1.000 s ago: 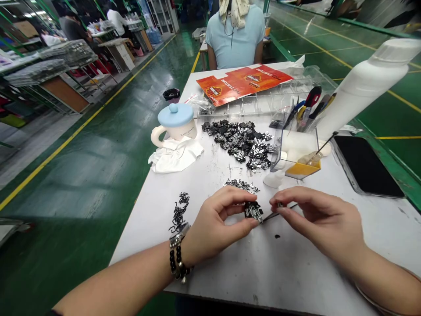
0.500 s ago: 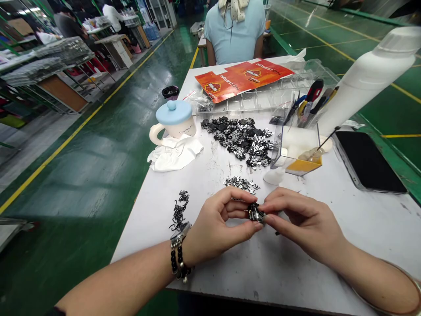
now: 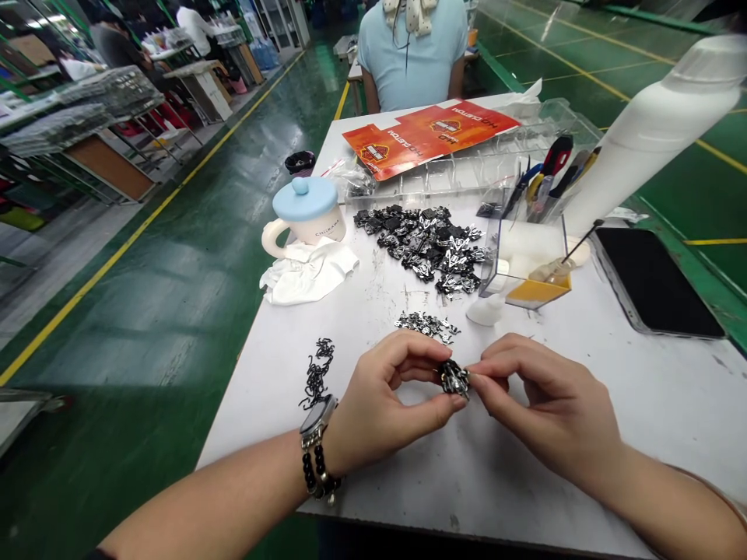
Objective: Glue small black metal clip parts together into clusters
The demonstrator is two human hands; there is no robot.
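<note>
Between the thumb and fingers of my left hand (image 3: 397, 389) is a small black-and-silver part (image 3: 454, 379), held a little above the table. My right hand (image 3: 542, 404) is closed in a pinch at the part's right edge; whatever its fingertips grip is too small to make out. Just beyond the hands lies a little heap of tiny silver-and-black pieces (image 3: 427, 325). Thin black curved pieces (image 3: 317, 373) are strewn left of my left wrist. Farther back spreads a pile of black-and-silver assemblies (image 3: 423, 241) similar to the held one.
A lidded mug (image 3: 312, 214) stands at the left beside a crumpled tissue (image 3: 309, 272). To the right are a clear tool holder (image 3: 534, 292), a tall white bottle (image 3: 654, 140) and a phone (image 3: 659, 281). Red printed cards (image 3: 429, 138) lie over a clear tray; a person sits beyond.
My right fingertips have drawn slightly right, from over the part to its edge, and are now pinched closer together. My left hand keeps hold of the part in nearly the same place.
</note>
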